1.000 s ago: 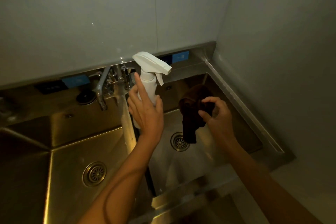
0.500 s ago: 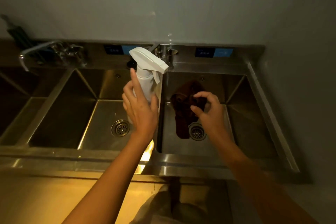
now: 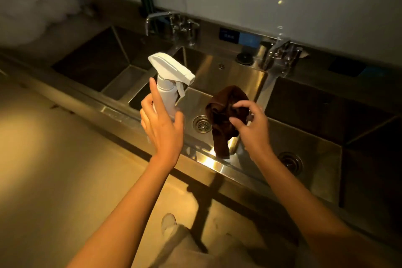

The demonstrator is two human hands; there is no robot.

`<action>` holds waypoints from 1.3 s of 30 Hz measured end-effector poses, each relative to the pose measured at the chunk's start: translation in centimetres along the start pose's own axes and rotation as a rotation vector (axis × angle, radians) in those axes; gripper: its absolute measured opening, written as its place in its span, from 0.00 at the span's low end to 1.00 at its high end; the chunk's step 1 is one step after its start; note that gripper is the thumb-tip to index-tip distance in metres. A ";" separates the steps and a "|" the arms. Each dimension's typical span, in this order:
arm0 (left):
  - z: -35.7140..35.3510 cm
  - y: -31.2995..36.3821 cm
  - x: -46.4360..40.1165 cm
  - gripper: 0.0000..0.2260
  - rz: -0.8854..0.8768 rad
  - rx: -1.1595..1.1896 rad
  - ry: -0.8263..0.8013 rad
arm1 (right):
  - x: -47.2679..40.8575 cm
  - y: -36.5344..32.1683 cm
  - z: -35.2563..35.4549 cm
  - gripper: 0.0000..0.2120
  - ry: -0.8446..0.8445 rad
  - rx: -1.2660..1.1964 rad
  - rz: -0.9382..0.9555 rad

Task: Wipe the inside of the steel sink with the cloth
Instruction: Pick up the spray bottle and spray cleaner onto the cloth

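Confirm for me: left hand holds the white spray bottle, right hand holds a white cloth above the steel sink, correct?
Not quite. The cloth is dark brown, not white, as the head view shows. The left hand does hold the white spray bottle, and the right hand holds the cloth above the steel sink.

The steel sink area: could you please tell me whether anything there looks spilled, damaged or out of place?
Nothing stands out. The left hand holds a white spray bottle upright, the right hand a bunched brown cloth.
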State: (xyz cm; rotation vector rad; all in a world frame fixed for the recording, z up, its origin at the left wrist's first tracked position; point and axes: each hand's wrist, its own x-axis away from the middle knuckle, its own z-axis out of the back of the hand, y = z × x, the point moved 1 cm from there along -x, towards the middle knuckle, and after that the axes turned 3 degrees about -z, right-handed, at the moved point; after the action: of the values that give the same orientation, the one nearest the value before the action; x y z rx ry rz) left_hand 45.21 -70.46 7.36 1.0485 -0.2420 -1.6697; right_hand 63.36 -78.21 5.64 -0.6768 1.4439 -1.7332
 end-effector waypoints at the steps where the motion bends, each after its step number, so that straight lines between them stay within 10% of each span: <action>1: 0.8 -1.3 -0.4 0.40 0.018 -0.012 0.017 | -0.2 -0.2 -1.7 0.20 -0.020 0.011 0.013; 39: 11.1 -35.7 -31.4 0.43 0.229 -0.174 0.196 | -18.7 -11.6 -51.1 0.16 -0.234 0.013 0.105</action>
State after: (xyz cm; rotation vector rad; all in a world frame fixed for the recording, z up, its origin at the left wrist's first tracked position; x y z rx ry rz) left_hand 13.21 -33.56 7.55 1.0054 -0.0829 -1.3479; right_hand 30.73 -33.11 7.17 -0.7564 1.2827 -1.5268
